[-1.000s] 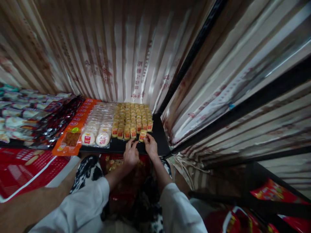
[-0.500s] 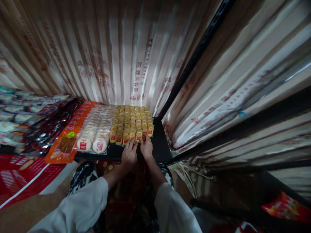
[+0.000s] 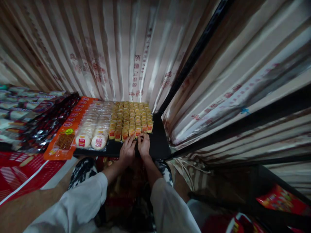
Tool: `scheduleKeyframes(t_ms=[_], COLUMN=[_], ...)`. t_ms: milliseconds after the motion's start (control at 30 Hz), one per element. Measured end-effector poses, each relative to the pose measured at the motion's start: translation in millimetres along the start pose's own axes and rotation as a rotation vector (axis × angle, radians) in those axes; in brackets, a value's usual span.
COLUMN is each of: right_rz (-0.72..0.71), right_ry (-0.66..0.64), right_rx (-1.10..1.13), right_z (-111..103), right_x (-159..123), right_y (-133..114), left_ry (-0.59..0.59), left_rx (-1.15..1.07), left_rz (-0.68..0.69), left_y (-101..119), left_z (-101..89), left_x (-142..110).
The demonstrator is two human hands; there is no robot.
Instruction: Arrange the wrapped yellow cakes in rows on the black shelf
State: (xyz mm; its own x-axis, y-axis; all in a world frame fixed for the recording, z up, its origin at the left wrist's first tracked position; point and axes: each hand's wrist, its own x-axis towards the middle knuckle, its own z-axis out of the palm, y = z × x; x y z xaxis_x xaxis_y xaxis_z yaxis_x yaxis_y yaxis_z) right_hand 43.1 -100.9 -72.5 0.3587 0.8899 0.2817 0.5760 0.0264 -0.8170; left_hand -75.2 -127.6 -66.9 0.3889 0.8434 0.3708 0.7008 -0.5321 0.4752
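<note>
Rows of small yellow wrapped snack packets [image 3: 131,119], with red labels on the front ones, stand on a black shelf [image 3: 159,139]. At their front edge, my left hand [image 3: 127,149] has its fingers bent together against the lower part of the packets. Close beside it, my right hand [image 3: 143,145] is closed, with thumb and fingertips at the base of a front snack packet [image 3: 138,130]. The fingertips partly cover what they touch. Left of the yellow rows lie two rows of round white crackers [image 3: 99,142] in clear wrap.
An orange snack bag [image 3: 64,140], dark shiny packets [image 3: 46,124] and white packets [image 3: 12,106] fill the shelf's left part. A pleated curtain [image 3: 114,58] hangs behind, with a black post [image 3: 187,71] at right. A red basket [image 3: 19,174] stands lower left; a red bag [image 3: 283,200] lies lower right.
My right hand has shifted left and curled its fingers more, down at the front packet's base. My left hand stays at the front edge. The view has moved slightly.
</note>
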Motion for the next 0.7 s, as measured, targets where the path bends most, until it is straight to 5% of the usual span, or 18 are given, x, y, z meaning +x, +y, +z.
scheduleKeyframes(t_ms=[333, 500, 700], right_rz=[-0.102, -0.076, 0.023], right_ry=[0.122, 0.072, -0.136], right_rx=[0.008, 0.047, -0.017], right_z=[-7.4, -14.5, -4.8], right_x=[-20.8, -70.9, -137.3], right_y=[-10.9, -19.1, -7.9], left_ry=[0.06, -0.048, -0.196], left_rx=[-0.016, -0.082, -0.153], left_rz=[0.086, 0.058, -0.113], left_y=[2.6, -1.9, -5.0], left_z=[-15.6, -19.1, -9.1], left_x=[-23.3, -68.9, -125.8])
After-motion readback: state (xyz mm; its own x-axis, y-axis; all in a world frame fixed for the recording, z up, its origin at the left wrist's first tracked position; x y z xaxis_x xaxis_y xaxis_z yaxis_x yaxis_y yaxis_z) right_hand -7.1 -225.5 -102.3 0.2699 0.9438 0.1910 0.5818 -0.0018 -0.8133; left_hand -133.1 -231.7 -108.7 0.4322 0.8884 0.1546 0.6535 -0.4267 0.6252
